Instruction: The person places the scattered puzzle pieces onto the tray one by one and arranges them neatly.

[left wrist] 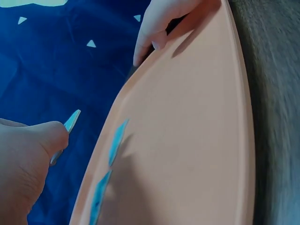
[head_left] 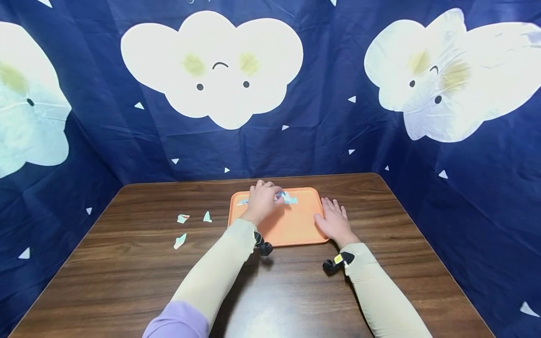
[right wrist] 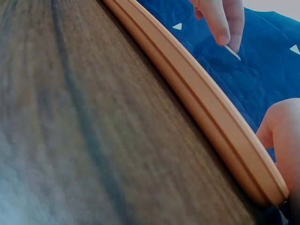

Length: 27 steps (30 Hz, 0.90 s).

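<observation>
Over the back part of an orange tray (head_left: 297, 225), my left hand (head_left: 262, 202) pinches a small torn piece of paper (left wrist: 71, 121) between thumb and fingers. The right wrist view shows this piece (right wrist: 233, 53) thin and edge-on, held above the tray. Light blue paper scraps (head_left: 293, 200) lie along the tray's far edge, partly hidden behind my left hand; one scrap (head_left: 242, 202) shows to its left. My right hand (head_left: 334, 219) rests at the tray's right edge, fingers extended and thumb over the rim.
Three loose paper pieces lie on the wooden table (head_left: 127, 263) left of the tray: one with a red mark (head_left: 182, 218), a small pale one (head_left: 207, 217) and a longer one (head_left: 180, 241). A dark blue curtain (head_left: 329, 141) with clouds stands behind the table.
</observation>
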{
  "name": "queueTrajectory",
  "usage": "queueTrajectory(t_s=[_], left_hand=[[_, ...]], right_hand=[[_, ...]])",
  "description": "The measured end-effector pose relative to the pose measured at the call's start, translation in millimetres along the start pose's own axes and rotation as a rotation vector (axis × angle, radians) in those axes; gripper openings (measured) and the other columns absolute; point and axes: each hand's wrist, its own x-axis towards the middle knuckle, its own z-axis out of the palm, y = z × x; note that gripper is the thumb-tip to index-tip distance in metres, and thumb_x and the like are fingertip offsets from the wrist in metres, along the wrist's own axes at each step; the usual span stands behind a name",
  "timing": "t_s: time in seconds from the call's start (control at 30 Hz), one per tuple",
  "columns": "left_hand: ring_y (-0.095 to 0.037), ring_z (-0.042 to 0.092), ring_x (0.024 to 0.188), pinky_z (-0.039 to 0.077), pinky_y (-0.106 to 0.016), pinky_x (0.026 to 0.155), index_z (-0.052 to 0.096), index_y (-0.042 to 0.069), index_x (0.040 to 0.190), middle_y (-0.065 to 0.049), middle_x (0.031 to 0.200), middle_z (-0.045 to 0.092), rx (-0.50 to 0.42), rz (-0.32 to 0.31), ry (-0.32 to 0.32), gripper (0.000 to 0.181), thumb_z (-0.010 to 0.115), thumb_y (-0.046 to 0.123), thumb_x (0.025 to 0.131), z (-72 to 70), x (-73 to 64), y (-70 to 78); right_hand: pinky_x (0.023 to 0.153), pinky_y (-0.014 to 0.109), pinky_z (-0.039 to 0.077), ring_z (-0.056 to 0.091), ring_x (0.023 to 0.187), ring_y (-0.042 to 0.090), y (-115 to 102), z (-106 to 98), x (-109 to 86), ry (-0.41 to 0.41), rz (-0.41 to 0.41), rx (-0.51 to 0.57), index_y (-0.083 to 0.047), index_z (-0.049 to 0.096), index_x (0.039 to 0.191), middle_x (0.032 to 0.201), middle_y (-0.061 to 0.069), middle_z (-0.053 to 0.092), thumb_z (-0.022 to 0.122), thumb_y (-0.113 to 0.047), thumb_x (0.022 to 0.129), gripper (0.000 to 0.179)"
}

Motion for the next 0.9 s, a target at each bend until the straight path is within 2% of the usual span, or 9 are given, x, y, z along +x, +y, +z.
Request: queueTrajectory(t_s=[0.33,0.63,0.9], left_hand=[[-0.023,0.047,0.098,0.037,-0.042,0.081,0.075,0.026,0.118,0.004,0.113,0.069,-0.012,0.040,-0.046,0.027,0.069,0.036,0.093,21.4,11.5,25.8],[-0.021,0.049,0.104,0.040,-0.042,0.086,0.075,0.029,0.117,0.006,0.119,0.069,0.024,0.070,-0.070,0.026,0.069,0.039,0.094,34.5,18.0,41.7],[-0.021,0.050,0.103,0.039,-0.045,0.094,0.076,0.028,0.114,0.007,0.123,0.069,0.016,0.065,-0.097,0.023,0.071,0.037,0.093,44.7,19.4,50.5]], right_hand=[[0.119,0.062,0.005,0.011,0.152,0.044,8.7,-5.4,-7.9,-0.025,-0.046,-0.056,0.002,0.027,0.157,0.163,0.023,0.025,0.046,-0.037,0.095,0.076],[0.119,0.061,0.006,0.012,0.152,0.043,16.5,-4.0,-15.3,-0.067,-0.090,-0.107,0.002,0.022,0.159,0.164,0.023,0.022,0.049,-0.065,0.094,0.097],[0.120,0.060,0.007,0.014,0.153,0.041,15.8,-3.5,-23.9,-0.053,-0.134,-0.084,0.002,0.023,0.158,0.164,0.022,0.024,0.054,-0.070,0.089,0.105]])
